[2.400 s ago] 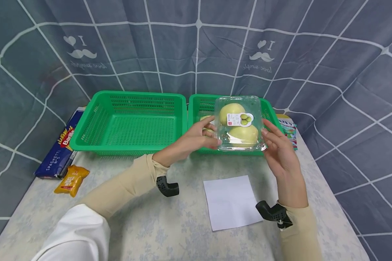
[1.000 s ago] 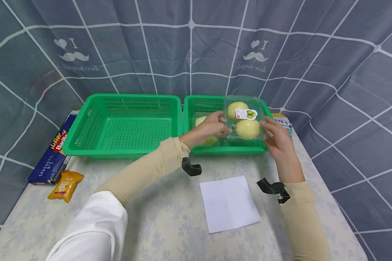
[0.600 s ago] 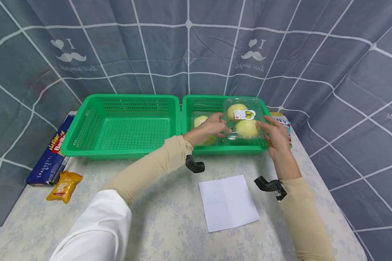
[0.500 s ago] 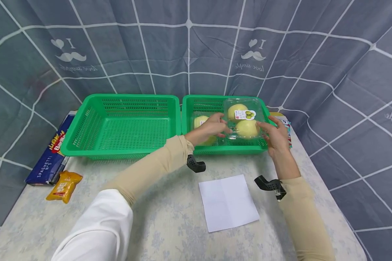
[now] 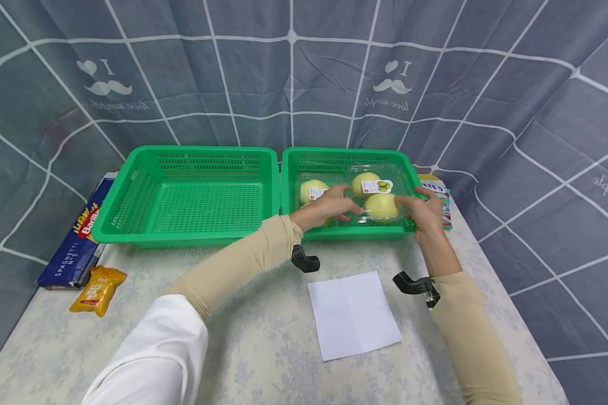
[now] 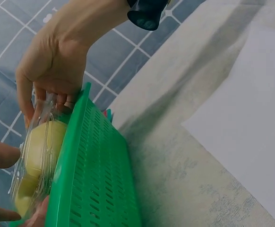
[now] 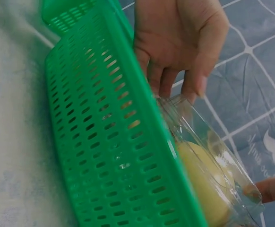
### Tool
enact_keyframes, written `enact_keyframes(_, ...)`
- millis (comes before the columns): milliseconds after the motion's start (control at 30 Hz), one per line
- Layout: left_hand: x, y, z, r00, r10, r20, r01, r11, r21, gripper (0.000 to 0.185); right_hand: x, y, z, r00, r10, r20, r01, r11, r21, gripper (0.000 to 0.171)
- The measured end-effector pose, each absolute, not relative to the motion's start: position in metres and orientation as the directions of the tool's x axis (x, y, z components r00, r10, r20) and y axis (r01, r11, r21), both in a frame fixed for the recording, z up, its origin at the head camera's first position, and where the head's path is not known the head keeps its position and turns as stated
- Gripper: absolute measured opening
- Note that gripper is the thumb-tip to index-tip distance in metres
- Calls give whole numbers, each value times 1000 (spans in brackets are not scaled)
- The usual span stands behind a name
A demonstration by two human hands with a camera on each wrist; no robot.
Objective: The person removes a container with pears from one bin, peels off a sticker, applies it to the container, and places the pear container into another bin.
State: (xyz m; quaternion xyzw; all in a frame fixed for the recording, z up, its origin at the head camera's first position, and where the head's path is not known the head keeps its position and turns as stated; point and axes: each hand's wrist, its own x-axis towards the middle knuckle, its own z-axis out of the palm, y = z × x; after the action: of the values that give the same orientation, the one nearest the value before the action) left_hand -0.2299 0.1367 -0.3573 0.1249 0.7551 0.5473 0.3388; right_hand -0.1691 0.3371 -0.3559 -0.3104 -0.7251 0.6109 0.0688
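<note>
Fingers of the left hand point(image 5: 329, 203) curl against the near left side of a clear plastic fruit box point(image 5: 376, 194), and the right hand point(image 5: 424, 209) grips its right edge, thumb on the lid and fingers below, so the box is clamped between the two hands. Holding it from both sides keeps the thin, springy shell level and stops the two pale green fruits inside from rolling. The right wrist view shows this hand point(image 7: 177, 45) reaching over the basket wall with its fingertips on the box point(image 7: 208, 163); the left wrist view shows the right hand point(image 6: 52, 71) on the far end of the box point(image 6: 36, 161) and a fingertip of the left hand at the frame's edge.

The box sits low inside the right green basket point(image 5: 304, 163), in its right half; whether it rests on the bottom I cannot tell. Just left of it in the same basket lies another pale fruit pack point(image 5: 311, 190) with a small label, so the box fits into the room beside it.

The left green basket point(image 5: 132, 197) stands touching the right one. On the desk point(image 5: 263, 349), a white sheet of paper point(image 5: 353, 315) lies between the forearms. A spaghetti box point(image 5: 73, 239) and a small yellow packet point(image 5: 98, 282) lie at the far left. A colourful packet point(image 5: 438, 194) shows behind the right basket.
</note>
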Motion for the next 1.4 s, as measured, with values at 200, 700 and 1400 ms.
enact_keyframes(200, -227, 136, -357, -734, 569, -370, -150, 395, 906, 85, -172, 336, -361, -806, 533, -260, 373, 115, -921, 72)
enact_keyframes(700, -222, 136, -360, -724, 598, -343, -162, 337, 928, 77, -174, 338, -364, -827, 523, -204, 402, 297, -866, 53)
enact_keyframes(1400, -215, 140, -366, -731, 617, -290, -50, 375, 926, 80, -173, 334, -373, -876, 474, -90, 355, 506, -786, 42)
